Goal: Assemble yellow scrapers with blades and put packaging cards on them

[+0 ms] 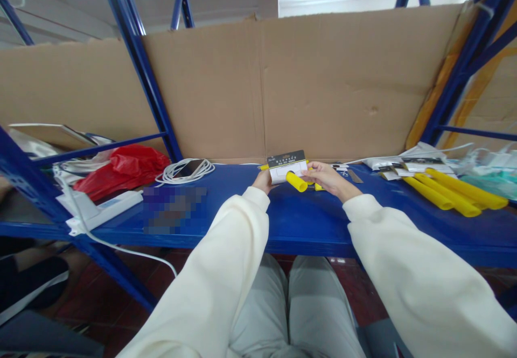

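A black and white card package (278, 172) is held above the blue shelf top, tilted toward the camera. My left hand (263, 181) is closed on its left edge, with the fingers mostly behind it. A yellow tube (297, 182) sticks out from the front of the card at its lower right. My right hand (325, 177) pinches the right side of the card near the tube. Small yellow pieces (318, 187) show just below my right hand, partly hidden.
Several yellow tubes with cards (456, 194) lie at the right. A coiled white cable (186, 170), a red bag (123, 169) and a white power strip (117, 207) are on the left. Cardboard (323, 83) stands behind the blue shelf (242, 229). A person's leg shows at lower left.
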Demonstrator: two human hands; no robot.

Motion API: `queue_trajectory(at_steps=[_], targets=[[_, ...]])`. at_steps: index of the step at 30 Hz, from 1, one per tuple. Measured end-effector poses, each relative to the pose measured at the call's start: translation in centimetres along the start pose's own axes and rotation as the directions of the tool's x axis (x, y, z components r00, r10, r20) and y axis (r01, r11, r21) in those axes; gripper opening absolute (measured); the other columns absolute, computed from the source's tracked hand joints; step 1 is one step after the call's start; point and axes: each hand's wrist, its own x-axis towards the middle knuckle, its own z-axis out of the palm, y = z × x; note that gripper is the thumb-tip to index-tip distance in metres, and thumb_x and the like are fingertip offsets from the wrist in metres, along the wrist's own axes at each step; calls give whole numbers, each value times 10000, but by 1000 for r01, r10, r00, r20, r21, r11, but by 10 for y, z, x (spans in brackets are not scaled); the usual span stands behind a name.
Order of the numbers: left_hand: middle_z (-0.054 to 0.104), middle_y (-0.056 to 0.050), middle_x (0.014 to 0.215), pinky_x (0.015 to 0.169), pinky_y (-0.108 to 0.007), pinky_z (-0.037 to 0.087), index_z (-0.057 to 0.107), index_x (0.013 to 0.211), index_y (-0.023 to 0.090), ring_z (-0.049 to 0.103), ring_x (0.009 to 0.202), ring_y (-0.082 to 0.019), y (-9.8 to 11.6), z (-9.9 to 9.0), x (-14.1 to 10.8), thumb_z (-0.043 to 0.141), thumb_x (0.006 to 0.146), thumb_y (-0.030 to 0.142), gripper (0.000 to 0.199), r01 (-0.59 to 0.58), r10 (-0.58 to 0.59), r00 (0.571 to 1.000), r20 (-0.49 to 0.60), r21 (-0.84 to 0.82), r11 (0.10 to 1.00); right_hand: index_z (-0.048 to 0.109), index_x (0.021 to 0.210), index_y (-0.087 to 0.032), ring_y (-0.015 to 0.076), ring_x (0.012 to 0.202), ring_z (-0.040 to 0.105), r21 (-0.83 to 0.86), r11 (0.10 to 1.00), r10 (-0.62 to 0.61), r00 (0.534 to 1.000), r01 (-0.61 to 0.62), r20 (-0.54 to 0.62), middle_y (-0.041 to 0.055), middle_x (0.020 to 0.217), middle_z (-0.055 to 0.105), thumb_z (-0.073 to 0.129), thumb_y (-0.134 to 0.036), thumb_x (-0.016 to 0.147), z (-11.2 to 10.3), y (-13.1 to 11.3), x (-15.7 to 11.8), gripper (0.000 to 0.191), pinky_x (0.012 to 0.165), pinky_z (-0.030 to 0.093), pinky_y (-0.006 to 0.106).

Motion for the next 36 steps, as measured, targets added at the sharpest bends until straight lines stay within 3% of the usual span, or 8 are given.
queue_trajectory(at_steps=[2,5,12,21,27,29,33,36], targets=[[736,-56,780,759,-336,519,694,799,178,693,801,-226,-2,-2,0,674,744,270,110,54,-55,998,14,47,997,599,681,-173,128,628,718,7,1000,-2,1000,2,-21,5,694,736,822,-47,625,0,1,1,262,616,587,181],[738,-38,762,761,-318,492,707,798,197,682,836,-222,-2,-4,-4,693,686,230,118,33,-35,999,14,129,991,579,673,-168,135,616,721,8,1000,-9,999,9,-53,15,682,734,820,-34,631,0,2,3,278,623,589,183],[753,-78,980,882,-403,419,727,867,220,624,1059,-283,1,1,-12,700,672,268,203,-25,-8,991,131,254,967,548,670,-181,144,590,717,21,999,-40,993,42,-115,2,658,721,813,-41,652,-3,2,4,301,596,596,202],[732,-62,1116,1011,-505,332,715,934,266,552,1219,-305,6,9,-16,454,878,400,298,14,-33,994,102,182,983,520,667,-178,150,610,725,24,998,-45,983,50,-178,21,658,719,779,-29,702,-4,3,7,301,648,599,212],[742,-80,1059,939,-428,438,712,1009,240,606,1147,-282,11,9,-16,449,902,586,447,-9,5,996,90,49,999,538,663,-182,131,584,711,8,999,-41,980,43,-196,11,638,712,734,-11,739,-1,1,3,271,646,598,212],[749,-84,1012,903,-364,471,719,959,208,634,1097,-257,9,9,-16,576,863,531,366,-46,43,993,108,26,999,538,650,-182,122,559,701,3,999,-35,978,36,-207,10,619,705,718,-4,746,-1,0,3,271,638,595,203],[753,-85,859,865,-303,503,703,744,137,683,929,-211,4,7,-14,750,722,156,55,-113,112,990,91,10,994,548,637,-185,121,542,691,-6,1000,-22,977,21,-211,16,621,708,707,-8,745,1,-1,1,261,593,589,194],[741,-79,751,872,-324,517,689,660,116,694,857,-210,1,6,-10,749,654,41,96,-134,135,987,87,-9,991,545,623,-183,113,536,683,-13,1000,-5,975,2,-223,18,617,704,685,-5,760,3,-3,0,265,561,576,177]])
